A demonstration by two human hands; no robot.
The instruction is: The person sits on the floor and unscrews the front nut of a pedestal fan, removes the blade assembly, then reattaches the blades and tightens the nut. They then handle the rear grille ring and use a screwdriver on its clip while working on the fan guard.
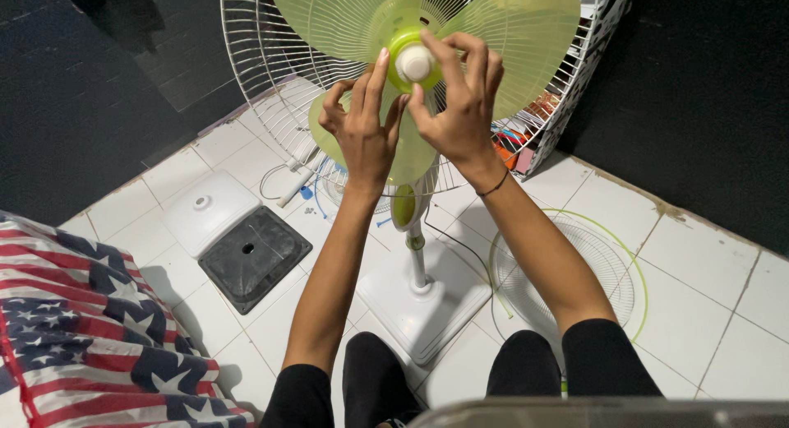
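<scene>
- Right hand (456, 107) — fingers pinched around the white spinner cap (414, 63) at the hub of the green fan blade (509, 33).
- Left hand (362, 128) — fingers spread, pressing the blade beside the hub, bracing not clenching.
- Blade sits in the white rear grille (263, 58) of the stand fan, its base (427, 309) on the tiled floor (707, 272).
- Front grille (612, 268) lies flat on the floor to the right.
- Two square base pieces — white one (205, 210) and black one (253, 255) — on the left, near a flag-print cloth (74, 329).

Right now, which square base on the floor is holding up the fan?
The white base under the pole; the white one and the dark one lie apart, left.
</scene>
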